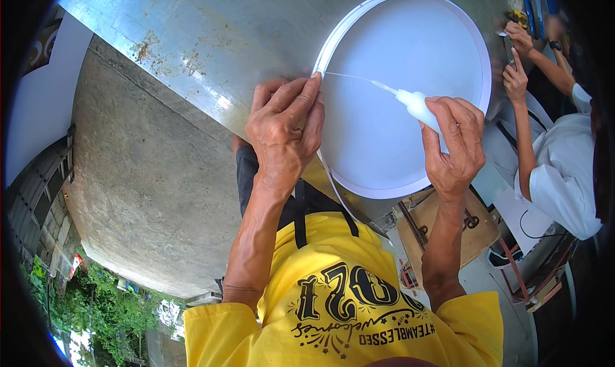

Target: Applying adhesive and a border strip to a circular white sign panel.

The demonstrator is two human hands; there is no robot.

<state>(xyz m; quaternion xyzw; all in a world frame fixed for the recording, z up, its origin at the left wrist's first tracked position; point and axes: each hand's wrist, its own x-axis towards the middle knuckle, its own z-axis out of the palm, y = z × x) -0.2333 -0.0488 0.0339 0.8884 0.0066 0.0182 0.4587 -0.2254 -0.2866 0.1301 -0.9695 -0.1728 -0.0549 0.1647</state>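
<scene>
A large round white shallow piece with a raised rim (377, 191), like a sign face or drum lid, lies partly over the metal table. My left hand (282, 127) is closed at its left rim, fingertips pinching a thin white strip (334, 186) there. The strip's loose end hangs down toward my shirt. In my right hand (456, 143) is a small white squeeze bottle (415, 106) with a narrow nozzle, tilted over the round piece. From the nozzle tip a fine clear thread, like glue, stretches to the rim beside my left fingertips.
The worn metal table (192, 27) reaches away at the upper left, above a concrete floor (154, 175). At the right, another person in a white shirt (564, 168) holds a small object in both hands. A brown wooden board (474, 223) lies below my right forearm.
</scene>
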